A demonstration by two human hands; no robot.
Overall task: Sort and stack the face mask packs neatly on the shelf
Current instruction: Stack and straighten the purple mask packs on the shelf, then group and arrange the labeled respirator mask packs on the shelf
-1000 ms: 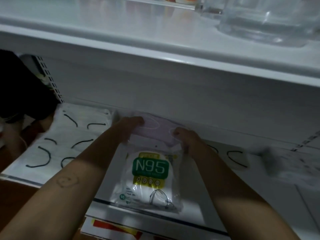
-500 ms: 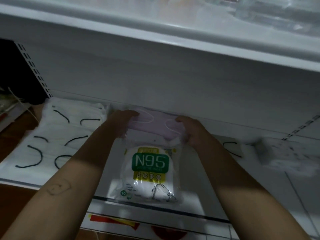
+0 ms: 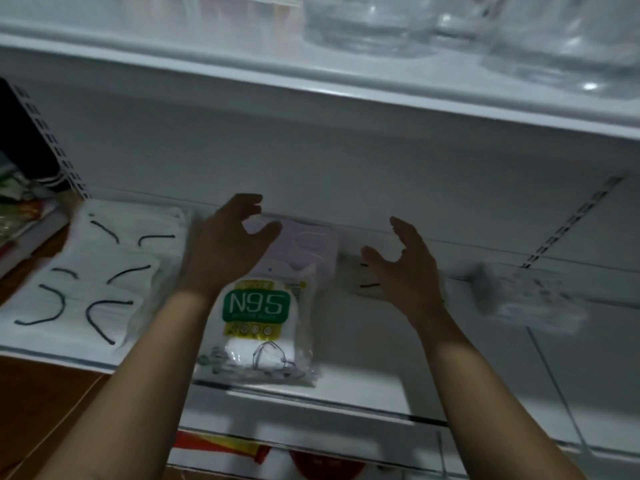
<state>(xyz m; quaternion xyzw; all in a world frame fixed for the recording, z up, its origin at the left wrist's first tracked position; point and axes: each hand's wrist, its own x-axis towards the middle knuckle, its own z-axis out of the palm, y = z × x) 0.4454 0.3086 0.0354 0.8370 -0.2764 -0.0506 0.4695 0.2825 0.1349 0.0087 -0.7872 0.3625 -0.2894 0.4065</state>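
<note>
I let go of the pink mask pack [image 3: 311, 247] at the middle of the picture. My left hand [image 3: 228, 247] and right hand [image 3: 407, 268] are now lifted, open, and apart.

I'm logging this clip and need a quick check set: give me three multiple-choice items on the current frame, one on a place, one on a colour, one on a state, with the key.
1. Where does the pale purple mask pack lie?
A. Behind the N95 pack, near the shelf's back wall
B. On the upper shelf, beside the glassware
C. On the floor

2. What colour is the panel behind the "N95" lettering on the N95 pack?
A. Red
B. Green
C. Blue

3. What are the hands doing?
A. Both gripping the purple pack
B. Left hand lifting the N95 pack
C. Both open, holding nothing

Key: 1 A, it lies farther back than the N95 pack on the same shelf. 2 B, white letters sit on a green panel. 3 C, the left hand and right hand hover with fingers spread, free of any pack.
</note>
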